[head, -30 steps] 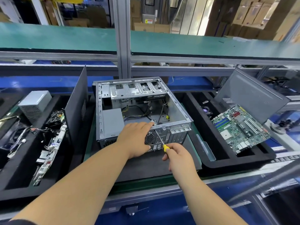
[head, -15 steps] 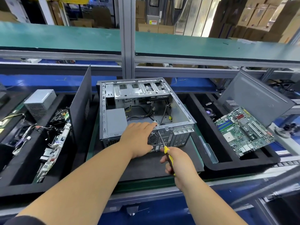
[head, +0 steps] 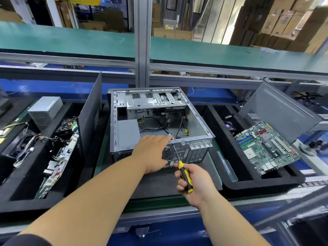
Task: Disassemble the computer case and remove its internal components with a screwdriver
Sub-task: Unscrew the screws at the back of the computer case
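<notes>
Computer case [head: 193, 119] — boxy perforated steel — under flat left hand [head: 153, 153]; right hand [head: 193, 181] fingers clamped on rubbery yellow-black screwdriver [head: 183, 172].

It was a factory dismantling line: a green conveyor belt [head: 88, 41] ran past on metal framing, stacked cardboard boxes [head: 284, 20] stood behind, and black trays [head: 230, 185] held stripped computer parts.

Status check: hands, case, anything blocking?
Left hand flat on the open grey metal computer case, bracing it. Right hand grips the yellow-and-black screwdriver, tip at the rear panel. Loose black cables inside; nothing blocking the tool.
</notes>
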Available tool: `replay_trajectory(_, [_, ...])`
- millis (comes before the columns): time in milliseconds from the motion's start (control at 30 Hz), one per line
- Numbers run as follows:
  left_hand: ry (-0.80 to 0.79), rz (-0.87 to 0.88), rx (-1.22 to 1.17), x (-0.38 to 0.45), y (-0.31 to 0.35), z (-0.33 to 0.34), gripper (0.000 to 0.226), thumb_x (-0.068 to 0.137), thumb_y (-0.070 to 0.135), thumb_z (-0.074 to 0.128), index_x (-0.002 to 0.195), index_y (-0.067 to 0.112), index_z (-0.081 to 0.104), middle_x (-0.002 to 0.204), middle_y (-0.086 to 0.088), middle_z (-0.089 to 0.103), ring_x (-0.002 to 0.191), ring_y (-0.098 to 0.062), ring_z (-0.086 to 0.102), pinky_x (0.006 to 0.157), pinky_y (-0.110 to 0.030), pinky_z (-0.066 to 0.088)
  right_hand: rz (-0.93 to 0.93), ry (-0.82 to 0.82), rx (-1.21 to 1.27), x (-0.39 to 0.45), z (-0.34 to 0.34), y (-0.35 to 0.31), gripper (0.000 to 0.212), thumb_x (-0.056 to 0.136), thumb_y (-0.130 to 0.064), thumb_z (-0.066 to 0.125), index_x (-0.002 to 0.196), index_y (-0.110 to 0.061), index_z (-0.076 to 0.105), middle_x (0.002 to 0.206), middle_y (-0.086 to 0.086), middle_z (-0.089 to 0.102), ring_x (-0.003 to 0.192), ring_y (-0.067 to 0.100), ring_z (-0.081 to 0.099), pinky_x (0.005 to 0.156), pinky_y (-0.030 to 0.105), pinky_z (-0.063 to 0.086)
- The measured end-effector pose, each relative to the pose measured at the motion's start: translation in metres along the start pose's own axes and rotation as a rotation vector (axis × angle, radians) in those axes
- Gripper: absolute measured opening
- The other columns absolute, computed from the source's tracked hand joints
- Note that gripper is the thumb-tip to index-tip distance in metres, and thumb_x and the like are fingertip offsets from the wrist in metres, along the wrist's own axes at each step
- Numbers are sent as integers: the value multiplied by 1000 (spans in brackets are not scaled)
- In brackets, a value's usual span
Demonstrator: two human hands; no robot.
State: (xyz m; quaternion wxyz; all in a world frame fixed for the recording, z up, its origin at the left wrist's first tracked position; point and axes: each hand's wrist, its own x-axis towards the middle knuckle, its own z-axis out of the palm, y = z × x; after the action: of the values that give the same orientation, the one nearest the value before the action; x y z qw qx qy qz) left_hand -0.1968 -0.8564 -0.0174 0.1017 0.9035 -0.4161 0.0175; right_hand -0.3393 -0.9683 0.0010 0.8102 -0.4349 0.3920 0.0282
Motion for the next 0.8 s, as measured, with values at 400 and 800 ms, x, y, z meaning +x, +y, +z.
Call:
replay_trajectory(400, [-26,-6,7,1,1,-1,91,79,45,66,153,30,15,155,6,31,139,-18,29,113,-35,16,-61,141,-333,8,16,-2,35,107,-32,37,98,-8,61,51,1,39,37,11,21,44,23,19])
replay_trajectory(800, [-50,-3,14,1,1,-3,95,77,46,67,154,30,14,153,8,32,138,-18,30,113,-34,18,-600,416,-1457,20,6,8,22,105,-36,38,102,-17,48,91,1,64,81,24,61,61,31,36])
